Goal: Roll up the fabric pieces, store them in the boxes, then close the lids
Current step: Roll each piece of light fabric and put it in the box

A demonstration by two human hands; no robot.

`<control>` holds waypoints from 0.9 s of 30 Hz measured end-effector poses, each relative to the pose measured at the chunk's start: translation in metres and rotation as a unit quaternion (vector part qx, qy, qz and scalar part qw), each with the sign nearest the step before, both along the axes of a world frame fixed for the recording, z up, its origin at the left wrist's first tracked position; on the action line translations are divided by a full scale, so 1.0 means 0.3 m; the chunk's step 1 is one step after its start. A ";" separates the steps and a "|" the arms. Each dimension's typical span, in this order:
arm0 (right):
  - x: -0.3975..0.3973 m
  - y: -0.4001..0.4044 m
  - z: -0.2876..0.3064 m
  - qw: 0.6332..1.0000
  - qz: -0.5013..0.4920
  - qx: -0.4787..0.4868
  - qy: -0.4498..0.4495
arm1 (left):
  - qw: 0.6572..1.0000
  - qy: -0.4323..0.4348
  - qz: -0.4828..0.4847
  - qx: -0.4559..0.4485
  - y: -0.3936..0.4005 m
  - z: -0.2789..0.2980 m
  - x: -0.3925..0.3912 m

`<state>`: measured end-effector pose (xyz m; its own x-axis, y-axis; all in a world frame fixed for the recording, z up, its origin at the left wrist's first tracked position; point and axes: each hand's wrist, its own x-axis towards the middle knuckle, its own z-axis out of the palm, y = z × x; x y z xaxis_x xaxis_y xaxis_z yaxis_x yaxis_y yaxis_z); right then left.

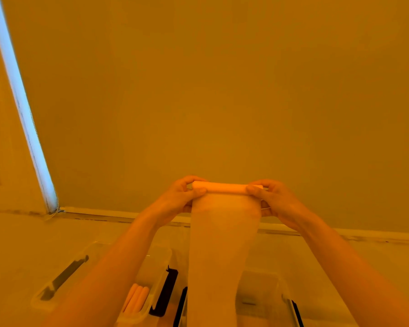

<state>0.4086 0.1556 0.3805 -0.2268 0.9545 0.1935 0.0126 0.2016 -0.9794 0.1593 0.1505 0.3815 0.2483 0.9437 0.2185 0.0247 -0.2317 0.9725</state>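
The roll of fabric [226, 187] lies crosswise between my hands, its long axis running straight from my left hand [183, 197] to my right hand [273, 201], held up in the air in front of me. My left fingers and thumb pinch one end of the roll, my right fingers and thumb pinch the other. It looks pale and smooth, a tight narrow cylinder; the unrolled tail [219, 256] hangs flat from it, down between my forearms. Below my left forearm an open clear box [156, 274] holds finished rolls [137, 299] standing side by side
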 end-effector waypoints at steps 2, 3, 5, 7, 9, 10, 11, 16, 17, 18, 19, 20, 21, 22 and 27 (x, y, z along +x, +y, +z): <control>0.000 0.003 -0.005 1.000 -0.003 0.005 0.011 | 1.000 -0.017 -0.010 -0.011 -0.002 0.001 0.002; 0.001 0.004 -0.006 1.000 -0.004 0.008 0.017 | 0.999 -0.028 -0.014 -0.014 -0.001 -0.001 0.004; 0.004 0.008 -0.007 1.000 -0.005 0.015 0.023 | 0.999 -0.046 -0.013 -0.014 0.003 -0.003 0.011; 0.006 0.010 -0.006 0.999 -0.009 0.025 0.026 | 0.999 -0.050 0.003 -0.017 0.008 -0.004 0.020; 0.006 0.012 -0.004 0.999 -0.012 0.027 0.033 | 0.999 -0.042 0.019 -0.016 0.016 -0.005 0.027; 0.005 0.014 -0.004 0.999 -0.012 0.025 0.042 | 0.999 -0.040 0.023 -0.014 0.020 -0.006 0.029; 0.004 0.017 -0.004 0.998 -0.011 0.020 0.054 | 0.999 -0.042 0.025 -0.011 0.024 -0.008 0.030; 0.011 0.028 -0.013 1.000 0.001 0.000 0.028 | 0.999 -0.043 0.026 -0.006 0.033 -0.011 0.032; 0.012 0.028 -0.015 1.000 0.003 -0.006 0.025 | 0.999 -0.040 0.029 -0.005 0.035 -0.012 0.031; 0.012 0.028 -0.016 1.000 0.006 -0.011 0.027 | 0.999 -0.035 0.033 -0.005 0.038 -0.013 0.029; 0.012 0.029 -0.017 0.999 0.008 -0.016 0.030 | 0.999 -0.027 0.036 -0.004 0.043 -0.015 0.027; 0.012 0.031 -0.018 0.999 0.008 -0.021 0.033 | 0.999 -0.017 0.037 -0.004 0.047 -0.017 0.024; 0.010 0.032 -0.017 0.999 0.006 -0.026 0.034 | 0.999 -0.007 0.037 -0.005 0.051 -0.019 0.020; 0.008 0.033 -0.017 0.999 0.003 -0.030 0.034 | 0.999 -0.001 0.035 -0.007 0.053 -0.021 0.017; 0.001 0.040 -0.020 0.999 -0.009 -0.041 0.030 | 1.000 0.008 0.024 0.003 0.054 -0.025 0.010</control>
<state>0.4089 0.1676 0.3746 -0.1996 0.9717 0.1263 -0.0438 0.1199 -0.9918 0.1623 0.1668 0.3740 0.2055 0.9536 0.2198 0.0525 -0.2350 0.9706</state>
